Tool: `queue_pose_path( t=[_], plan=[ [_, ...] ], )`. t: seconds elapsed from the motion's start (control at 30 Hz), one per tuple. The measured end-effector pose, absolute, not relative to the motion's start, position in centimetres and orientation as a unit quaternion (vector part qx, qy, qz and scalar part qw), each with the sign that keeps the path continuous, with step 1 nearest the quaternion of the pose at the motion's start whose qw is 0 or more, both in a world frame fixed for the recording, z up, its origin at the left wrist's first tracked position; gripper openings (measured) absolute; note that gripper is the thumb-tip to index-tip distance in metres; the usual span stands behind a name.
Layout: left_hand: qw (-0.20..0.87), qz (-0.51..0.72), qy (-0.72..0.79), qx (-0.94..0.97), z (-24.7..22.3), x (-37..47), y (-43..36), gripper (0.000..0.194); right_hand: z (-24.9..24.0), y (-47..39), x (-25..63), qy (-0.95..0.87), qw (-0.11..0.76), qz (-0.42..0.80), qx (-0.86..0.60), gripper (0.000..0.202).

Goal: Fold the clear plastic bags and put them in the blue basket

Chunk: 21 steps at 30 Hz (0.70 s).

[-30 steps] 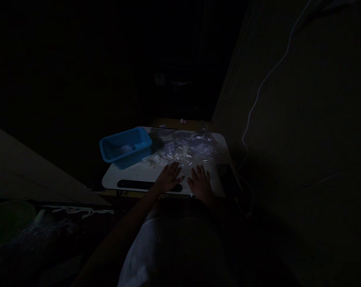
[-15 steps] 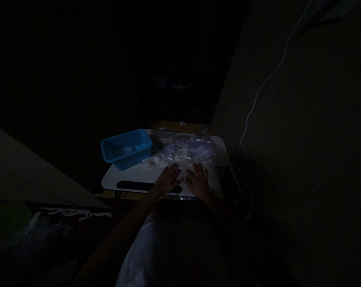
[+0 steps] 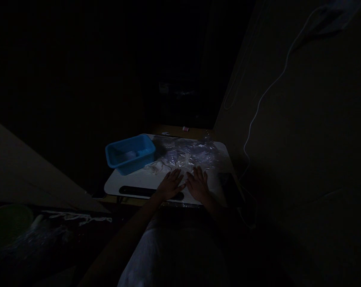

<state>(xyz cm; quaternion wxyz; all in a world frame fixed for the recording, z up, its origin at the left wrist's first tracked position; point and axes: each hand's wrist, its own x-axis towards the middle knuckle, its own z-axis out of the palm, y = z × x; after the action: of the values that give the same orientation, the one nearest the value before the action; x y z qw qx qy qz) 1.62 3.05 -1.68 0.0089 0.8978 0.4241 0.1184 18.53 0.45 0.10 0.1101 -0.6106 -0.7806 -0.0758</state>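
Note:
My left hand (image 3: 170,185) lies flat near the front edge of a small white table (image 3: 132,180), fingers spread, holding nothing. Beside it, my right hand (image 3: 198,185) rests palm down with its fingers apart. Just beyond both hands are crinkled clear plastic wrappers (image 3: 204,153), whose contents are too dark to make out. A crumpled white piece (image 3: 155,167), perhaps cloth, lies to the left of them. At the table's left stands a blue plastic basin (image 3: 132,164) with something pale inside.
A black slot (image 3: 138,192) runs along the table's front. At its right edge lies a dark flat object (image 3: 229,187). A white cable (image 3: 259,101) hangs down the right wall. A green basket (image 3: 9,223) sits low on the left. The room is very dark.
The whole view has shifted slightly, so the table and things on it appear a little lower and further right. Both hands stay flat in nearly the same place on the table.

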Motion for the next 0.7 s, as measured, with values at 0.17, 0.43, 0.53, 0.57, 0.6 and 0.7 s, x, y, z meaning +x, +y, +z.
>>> queue_pose_path(
  t=[0.17,0.43,0.53,0.57,0.6,0.7],
  plan=[
    [0.01,0.121,0.425,0.897,-1.81,1.59,3.08,0.054,0.09,-0.15,18.65,-0.788,0.113,-0.079,-0.599,0.041],
    [0.01,0.103,0.428,0.898,-1.59,1.7,3.02,0.056,0.12,-0.2,18.79,-0.787,0.139,-0.072,-0.596,0.038],
    [0.02,0.097,0.423,0.9,-1.44,1.75,3.0,0.056,0.11,-0.21,18.82,-0.787,0.146,-0.069,-0.596,0.037],
    [0.023,0.097,0.422,0.901,-1.42,1.75,3.01,0.056,0.09,-0.21,18.83,-0.786,0.147,-0.068,-0.596,0.037],
    [0.024,0.097,0.421,0.901,-1.42,1.74,3.02,0.057,0.07,-0.21,18.84,-0.786,0.148,-0.068,-0.596,0.037],
    [0.026,0.098,0.421,0.901,-1.45,1.71,3.05,0.057,0.01,-0.21,18.85,-0.786,0.148,-0.07,-0.596,0.037]
  ],
)
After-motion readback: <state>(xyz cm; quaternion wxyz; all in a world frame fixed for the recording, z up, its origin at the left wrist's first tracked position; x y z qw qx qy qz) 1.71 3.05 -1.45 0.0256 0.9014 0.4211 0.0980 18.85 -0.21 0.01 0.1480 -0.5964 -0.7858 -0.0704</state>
